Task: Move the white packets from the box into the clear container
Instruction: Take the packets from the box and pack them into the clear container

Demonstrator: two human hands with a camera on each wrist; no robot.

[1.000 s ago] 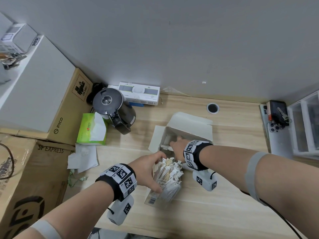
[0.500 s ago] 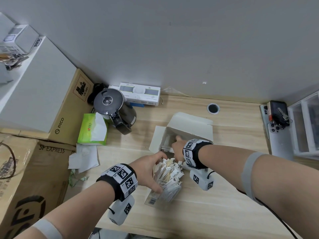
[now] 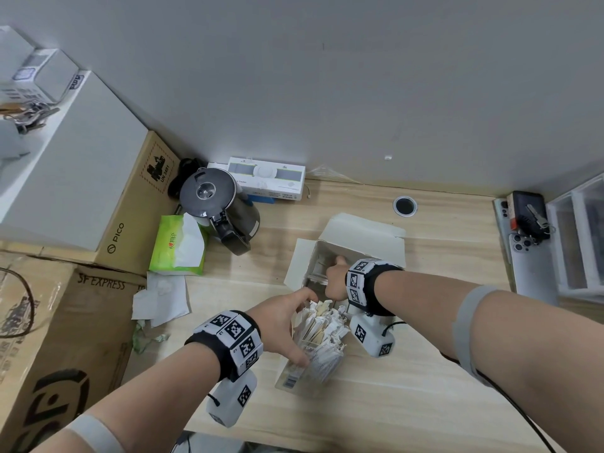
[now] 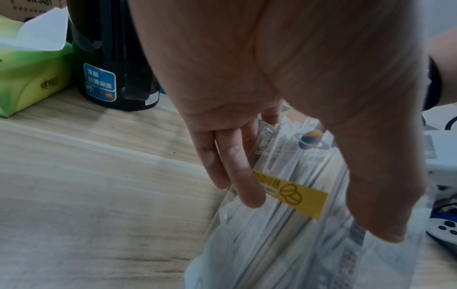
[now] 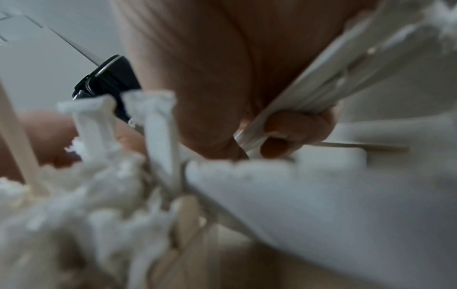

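An open white cardboard box (image 3: pixel 362 238) stands mid-table with its lid folded back. My right hand (image 3: pixel 335 282) is inside it, fingers (image 5: pixel 294 133) curled round a bundle of long white packets (image 5: pixel 321 78). Just in front stands the clear container (image 3: pixel 313 364), crammed with upright white packets (image 3: pixel 327 322). My left hand (image 3: pixel 287 325) holds the container from its left side, fingers (image 4: pixel 237 172) lying along the clear wall (image 4: pixel 284 224) and thumb across its near face. A yellow label (image 4: pixel 294 195) shows through the wall.
A dark kettle (image 3: pixel 219 207) and a green tissue pack (image 3: pixel 178 246) stand left of the box. Cardboard cartons (image 3: pixel 42 338) fill the left edge. A phone with keys (image 3: pixel 529 220) and a clear drawer unit (image 3: pixel 581 243) sit at the right. A cable hole (image 3: pixel 405 206) lies behind the box.
My right hand has shifted slightly within the box and closed round packets. The left hand has stayed on the container.
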